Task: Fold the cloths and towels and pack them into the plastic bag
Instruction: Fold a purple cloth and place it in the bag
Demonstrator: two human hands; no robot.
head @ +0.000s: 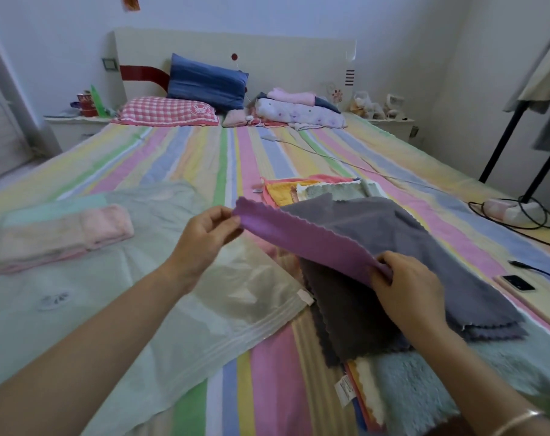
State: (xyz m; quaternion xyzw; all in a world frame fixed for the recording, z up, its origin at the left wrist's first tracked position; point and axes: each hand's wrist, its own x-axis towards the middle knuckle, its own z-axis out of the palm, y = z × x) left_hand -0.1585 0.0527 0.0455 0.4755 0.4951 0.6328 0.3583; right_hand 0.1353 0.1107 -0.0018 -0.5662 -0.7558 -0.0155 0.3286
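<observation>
The left hand (pixel 204 237) pinches the far corner of a purple cloth (pixel 314 243); the right hand (pixel 406 287) pinches its near edge, fingers curled. The cloth is lifted over grey cloths (pixel 355 306) at near right. Left lies the bag (pixel 236 297), holding folded pink towels (pixel 105 226).

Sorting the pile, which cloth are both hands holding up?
The purple cloth, pinched by the left hand and right hand; the grey cloths lie beneath it.

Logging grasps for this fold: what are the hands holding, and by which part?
Both hold the purple cloth: the left hand pinches its far corner, the right hand grips its near edge.
</observation>
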